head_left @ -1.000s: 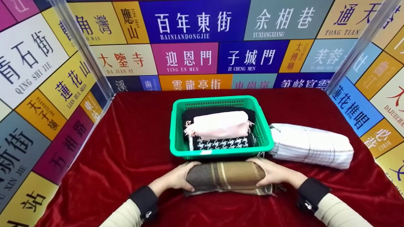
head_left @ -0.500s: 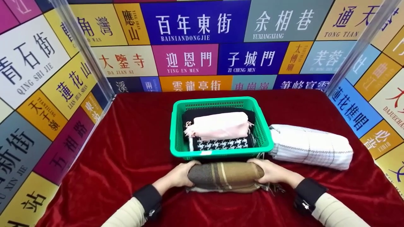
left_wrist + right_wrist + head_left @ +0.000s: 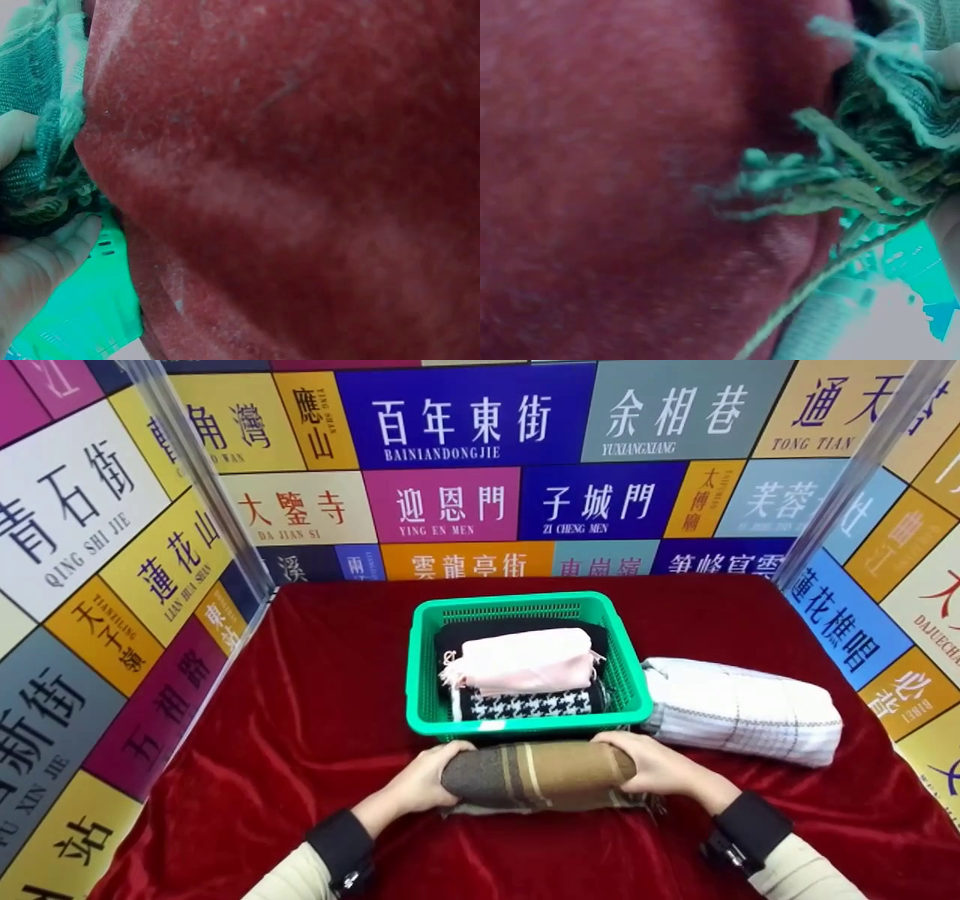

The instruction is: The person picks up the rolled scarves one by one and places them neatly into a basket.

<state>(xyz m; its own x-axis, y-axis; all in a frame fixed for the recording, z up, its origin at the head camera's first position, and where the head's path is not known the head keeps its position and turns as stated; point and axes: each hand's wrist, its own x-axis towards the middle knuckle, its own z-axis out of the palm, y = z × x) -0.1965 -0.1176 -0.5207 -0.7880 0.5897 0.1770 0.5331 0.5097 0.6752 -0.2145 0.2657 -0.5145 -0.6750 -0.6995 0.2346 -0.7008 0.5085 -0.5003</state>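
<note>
A rolled scarf (image 3: pixel 540 776) with brown, grey and cream stripes lies crosswise in front of the green basket. My left hand (image 3: pixel 420 780) grips its left end, thumb on the near side and fingers behind. At the other end my right hand (image 3: pixel 660 765) grips it the same way. Up close in the left wrist view, the scarf's edge (image 3: pixel 60 97) sits between thumb and fingers. Knotted fringe (image 3: pixel 840 180) hangs from the right end in the right wrist view. The roll's underside is hidden.
Behind the scarf stands the green basket (image 3: pixel 525 727), holding a pink rolled scarf (image 3: pixel 529 660), a houndstooth one (image 3: pixel 525 705) and a black one (image 3: pixel 517 625). A white checked roll (image 3: pixel 742 709) lies right of it. Red velvet (image 3: pixel 322 675) covers the table, with printed panels around.
Both hands have closed in more firmly on the ends of the brown scarf, and its near edge has drawn up slightly. The basket and the other rolls stay put.
</note>
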